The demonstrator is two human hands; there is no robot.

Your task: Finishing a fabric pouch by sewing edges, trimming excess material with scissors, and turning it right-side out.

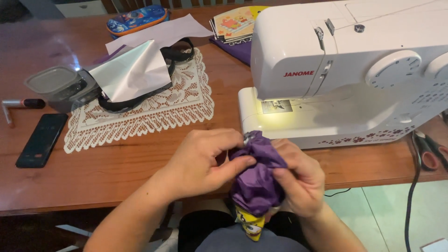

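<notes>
My left hand (203,161) and my right hand (301,179) both grip a bunched piece of purple fabric (256,179) just below the table's front edge. A small metal part, perhaps a zip end (248,137), pokes out at the top by my left fingertips. A yellow printed patch (249,225) hangs from the bottom of the bundle. The white sewing machine (345,70) stands right behind my hands, its lamp lit over the needle plate (276,106).
A lace mat (154,109) on the brown wooden table (116,163) carries white folded paper (133,72) and a black strap. A clear plastic tub (58,86), black phone (41,139), pencil case (136,19) and scissors (427,151) lie around. More purple cloth and printed fabric (233,23) are behind the machine.
</notes>
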